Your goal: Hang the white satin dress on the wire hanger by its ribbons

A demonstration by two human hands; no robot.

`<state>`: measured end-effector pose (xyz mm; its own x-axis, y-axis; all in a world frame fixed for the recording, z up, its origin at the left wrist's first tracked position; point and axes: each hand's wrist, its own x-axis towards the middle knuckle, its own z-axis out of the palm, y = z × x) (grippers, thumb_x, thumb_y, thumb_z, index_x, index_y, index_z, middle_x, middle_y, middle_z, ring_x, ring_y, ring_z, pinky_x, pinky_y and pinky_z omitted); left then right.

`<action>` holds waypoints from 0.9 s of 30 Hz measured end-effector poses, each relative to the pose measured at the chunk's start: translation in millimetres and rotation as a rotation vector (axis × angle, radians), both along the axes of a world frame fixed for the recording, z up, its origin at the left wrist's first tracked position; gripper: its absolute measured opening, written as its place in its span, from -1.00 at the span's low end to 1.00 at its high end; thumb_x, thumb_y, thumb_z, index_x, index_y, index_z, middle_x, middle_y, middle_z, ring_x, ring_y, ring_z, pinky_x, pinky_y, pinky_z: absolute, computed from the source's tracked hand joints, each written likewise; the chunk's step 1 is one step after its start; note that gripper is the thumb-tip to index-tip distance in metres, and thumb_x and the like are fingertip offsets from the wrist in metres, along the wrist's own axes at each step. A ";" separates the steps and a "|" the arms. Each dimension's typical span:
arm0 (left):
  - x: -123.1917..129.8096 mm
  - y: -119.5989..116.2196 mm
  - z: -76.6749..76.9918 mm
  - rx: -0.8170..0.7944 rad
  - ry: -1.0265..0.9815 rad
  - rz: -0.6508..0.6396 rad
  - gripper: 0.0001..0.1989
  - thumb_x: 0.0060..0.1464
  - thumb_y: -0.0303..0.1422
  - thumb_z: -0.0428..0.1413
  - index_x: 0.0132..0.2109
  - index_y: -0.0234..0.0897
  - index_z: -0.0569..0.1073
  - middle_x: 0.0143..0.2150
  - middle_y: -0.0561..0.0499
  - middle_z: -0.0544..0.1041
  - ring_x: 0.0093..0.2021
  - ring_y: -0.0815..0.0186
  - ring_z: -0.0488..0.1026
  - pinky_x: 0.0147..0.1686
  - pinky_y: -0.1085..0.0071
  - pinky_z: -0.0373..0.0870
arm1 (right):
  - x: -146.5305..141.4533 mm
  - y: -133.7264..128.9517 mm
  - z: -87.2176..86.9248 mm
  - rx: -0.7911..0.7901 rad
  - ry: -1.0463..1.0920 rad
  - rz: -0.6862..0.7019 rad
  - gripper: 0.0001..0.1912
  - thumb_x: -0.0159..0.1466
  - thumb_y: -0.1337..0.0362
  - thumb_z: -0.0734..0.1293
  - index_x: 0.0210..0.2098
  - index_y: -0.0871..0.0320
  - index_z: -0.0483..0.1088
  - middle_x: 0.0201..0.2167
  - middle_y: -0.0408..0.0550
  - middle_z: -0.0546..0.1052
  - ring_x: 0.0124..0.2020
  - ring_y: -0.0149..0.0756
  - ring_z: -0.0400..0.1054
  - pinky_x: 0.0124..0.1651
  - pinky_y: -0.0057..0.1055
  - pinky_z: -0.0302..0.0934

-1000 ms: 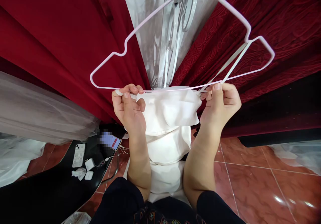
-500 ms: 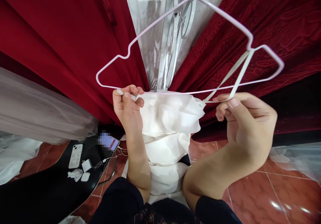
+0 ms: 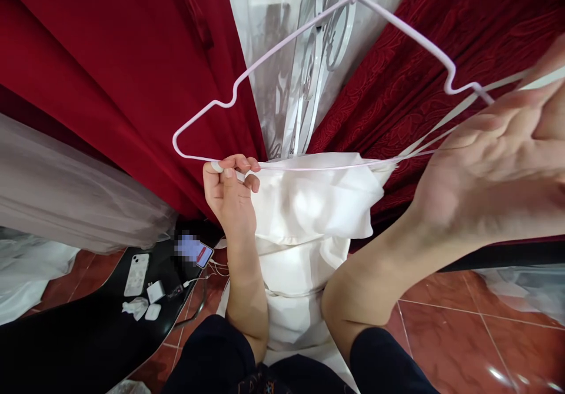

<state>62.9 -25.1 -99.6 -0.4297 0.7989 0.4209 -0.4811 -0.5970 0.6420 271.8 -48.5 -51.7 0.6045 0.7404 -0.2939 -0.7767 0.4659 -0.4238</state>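
Observation:
A pale pink hanger hangs upright in front of me, its lower bar crossing above the gathered white garment. My left hand is closed at the bar's left part, with a white band of the garment looped at its fingers. At the right, my right hand is raised with the garment's thin white strap drawn taut to its fingers. This hand covers the hanger's right end, and its fingertips are partly cut off by the frame edge. White tiers of the garment drape down toward my lap.
A black table at the left holds a white phone, a lit phone, a charger and cables. Red curtains flank white metalwork. Red tiles cover the floor.
My right hand has moved right and up, stretching the strap outward past the hanger's right end. The garment's right top edge is pulled along. My left hand stays at the bar.

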 end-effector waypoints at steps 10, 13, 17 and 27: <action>5.7 -1.3 -2.8 0.007 -0.051 -0.060 -0.92 0.30 -0.33 0.24 -0.18 -0.20 0.50 -0.25 0.03 0.51 -0.21 0.36 0.54 -0.45 0.58 0.33 | -6.9 14.4 -30.6 0.147 -0.090 -0.149 -0.76 0.37 0.46 0.15 -0.21 0.35 0.46 -0.29 -0.12 0.55 -0.24 -0.59 0.52 -0.05 -0.67 0.49; 6.3 -1.9 -2.4 0.007 -0.052 -0.061 -0.93 0.31 -0.34 0.24 -0.18 -0.21 0.51 -0.24 0.03 0.52 -0.21 0.36 0.55 -0.44 0.58 0.34 | -32.4 14.7 -31.3 0.163 -0.267 0.061 -0.69 0.44 0.23 0.17 -0.08 0.28 0.47 -0.14 -0.09 0.57 -0.07 -0.50 0.54 0.06 -0.51 0.50; 4.8 -2.3 -3.1 0.011 -0.050 -0.092 -0.95 0.33 -0.37 0.21 -0.18 -0.21 0.53 -0.23 0.03 0.54 -0.20 0.38 0.57 -0.43 0.59 0.37 | -39.7 16.3 -17.8 0.328 -0.247 0.076 -0.80 0.44 0.28 0.18 -0.25 0.17 0.40 -0.47 -0.25 0.35 -0.39 -0.60 0.40 -0.20 -0.58 0.43; -39.3 1.7 -1.6 -0.015 0.113 0.424 -0.67 0.16 -0.68 -0.03 -0.14 -0.38 0.59 -0.14 -0.11 0.72 -0.21 0.27 0.70 -0.49 0.57 0.51 | -19.4 30.1 -30.4 0.383 -0.188 0.190 -0.80 0.44 0.27 0.20 -0.34 0.15 0.21 -0.51 -0.27 0.11 -0.53 -0.59 0.05 -0.40 -0.59 0.21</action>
<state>23.6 -23.4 -101.1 -0.6729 0.5686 0.4732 -0.1224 -0.7165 0.6868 252.4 -18.4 -82.1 0.4642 0.8771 0.1238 -0.7895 0.4730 -0.3912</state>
